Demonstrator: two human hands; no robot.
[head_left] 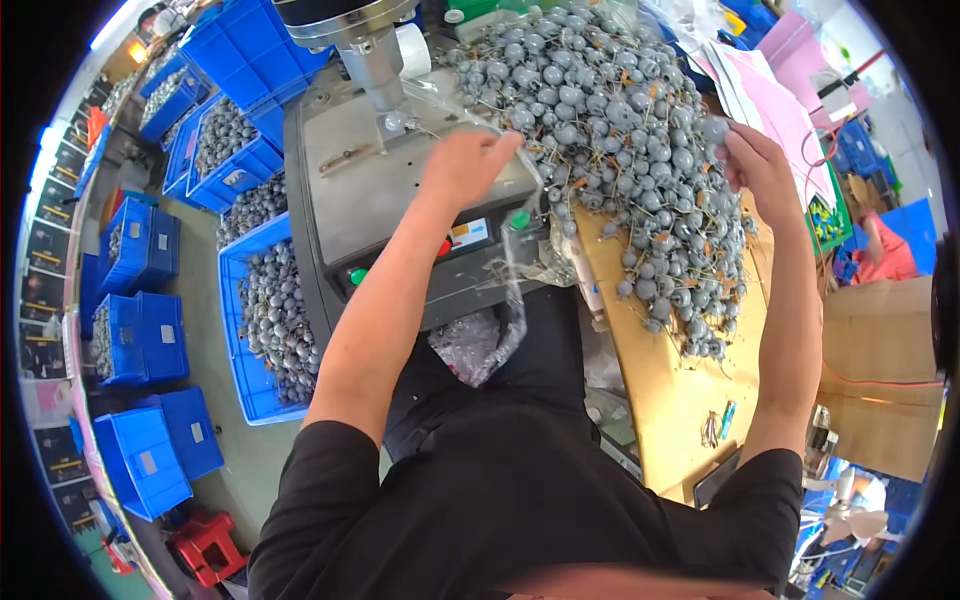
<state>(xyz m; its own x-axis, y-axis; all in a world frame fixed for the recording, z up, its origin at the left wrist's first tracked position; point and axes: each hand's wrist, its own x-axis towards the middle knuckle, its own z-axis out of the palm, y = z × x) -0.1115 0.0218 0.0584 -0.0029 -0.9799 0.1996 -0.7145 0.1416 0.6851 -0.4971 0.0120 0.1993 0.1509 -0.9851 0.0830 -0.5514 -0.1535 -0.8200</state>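
A big heap of grey ball-shaped parts (640,130) with thin wire-like leads lies at the far right of the bench. My right hand (760,165) is at the heap's right edge, its fingers pinched around one grey ball (714,130). Over the metal-topped machine (345,215) is my left hand (468,168), fingers curled and closed; whatever it may hold is hidden. Just beyond that hand stands the machine's metal press head (372,70). A strip of clear plastic (515,310) hangs down the machine's front beside a green button (519,219).
Left of the machine, a blue crate (240,350) holds more grey balls. Several blue crates (150,455) line the floor further left, near a red stool (208,548). On the wooden bench (660,420) lies a small teal object (728,418). Another person's arm (875,240) shows far right.
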